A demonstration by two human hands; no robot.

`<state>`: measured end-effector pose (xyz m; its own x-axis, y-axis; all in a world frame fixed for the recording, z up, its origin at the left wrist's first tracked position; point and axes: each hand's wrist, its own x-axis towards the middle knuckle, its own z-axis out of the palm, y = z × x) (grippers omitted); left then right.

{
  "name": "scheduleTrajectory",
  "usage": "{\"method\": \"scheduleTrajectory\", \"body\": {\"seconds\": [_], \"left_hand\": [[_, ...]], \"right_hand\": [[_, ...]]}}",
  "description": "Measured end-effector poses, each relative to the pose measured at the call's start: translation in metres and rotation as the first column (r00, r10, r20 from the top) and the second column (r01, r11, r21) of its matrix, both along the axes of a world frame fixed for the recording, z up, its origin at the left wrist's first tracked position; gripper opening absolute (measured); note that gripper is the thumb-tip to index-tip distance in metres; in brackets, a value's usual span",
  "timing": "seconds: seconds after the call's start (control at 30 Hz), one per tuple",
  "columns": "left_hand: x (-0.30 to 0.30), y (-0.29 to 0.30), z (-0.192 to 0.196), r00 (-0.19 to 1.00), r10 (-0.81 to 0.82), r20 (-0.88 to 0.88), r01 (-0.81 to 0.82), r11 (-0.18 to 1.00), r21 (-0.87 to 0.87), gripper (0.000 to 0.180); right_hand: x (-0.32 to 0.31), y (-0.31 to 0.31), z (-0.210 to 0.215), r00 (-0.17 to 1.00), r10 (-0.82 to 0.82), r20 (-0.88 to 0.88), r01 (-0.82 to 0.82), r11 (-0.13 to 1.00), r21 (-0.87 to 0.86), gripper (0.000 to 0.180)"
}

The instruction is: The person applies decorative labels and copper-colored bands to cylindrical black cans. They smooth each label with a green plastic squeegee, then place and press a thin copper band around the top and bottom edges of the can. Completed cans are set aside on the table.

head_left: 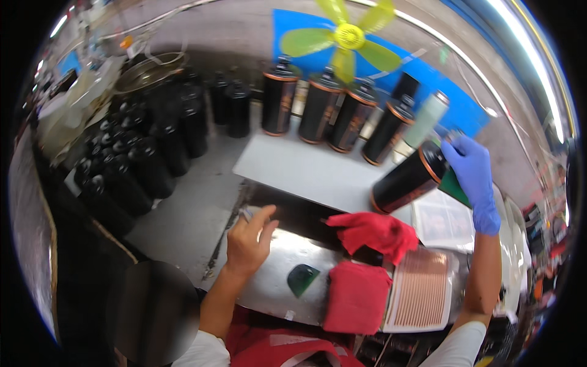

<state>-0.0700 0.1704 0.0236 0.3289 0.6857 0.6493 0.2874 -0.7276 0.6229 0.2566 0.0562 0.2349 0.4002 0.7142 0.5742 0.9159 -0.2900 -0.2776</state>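
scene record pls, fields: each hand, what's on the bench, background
left hand: bare left hand, fingers pinching a small pale item, too small to tell
right hand: blue-gloved right hand gripping a tilted black bottle by its top
bench: red cloths, dark green scraper, sheet of copper strips, grey board
background: row of black bottles on the board, more at left, yellow-green fan

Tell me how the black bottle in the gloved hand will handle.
The black bottle is a smooth cylinder, so it would probably roll if laid down. The right hand grips only its cap end, tilted; it may slip. It looks rigid, not floppy.
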Motion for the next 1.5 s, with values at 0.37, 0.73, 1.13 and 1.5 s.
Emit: {"method": "scheduleTrajectory", "body": {"seconds": [0.37, 0.73, 1.13, 1.5], "left_hand": [[0.044, 0.249, 0.035, 0.902, 0.328, -0.281, -0.305, 0.944, 0.124, 0.054], [0.045, 0.293, 0.025, 0.671, 0.505, -0.543, -0.391, 0.863, 0.319, 0.018], [-0.021, 0.141, 0.012, 0.858, 0.491, -0.153, -0.397, 0.820, 0.412, 0.013], [-0.041, -0.037, 0.121, 0.939, -0.053, -0.341, 0.081, 0.994, 0.070, 0.007]], "right_hand": [[-0.002, 0.024, -0.013, 0.965, -0.091, -0.248, 0.079, 0.995, -0.056, 0.014], [0.049, -0.156, -0.060, 0.761, -0.268, -0.590, 0.425, 0.894, 0.143, 0.015], [0.037, -0.237, -0.172, 0.809, -0.198, -0.553, 0.264, 0.964, 0.041, 0.015], [0.069, -0.173, -0.166, 0.985, 0.088, -0.145, -0.122, 0.963, -0.241, 0.020]]}}
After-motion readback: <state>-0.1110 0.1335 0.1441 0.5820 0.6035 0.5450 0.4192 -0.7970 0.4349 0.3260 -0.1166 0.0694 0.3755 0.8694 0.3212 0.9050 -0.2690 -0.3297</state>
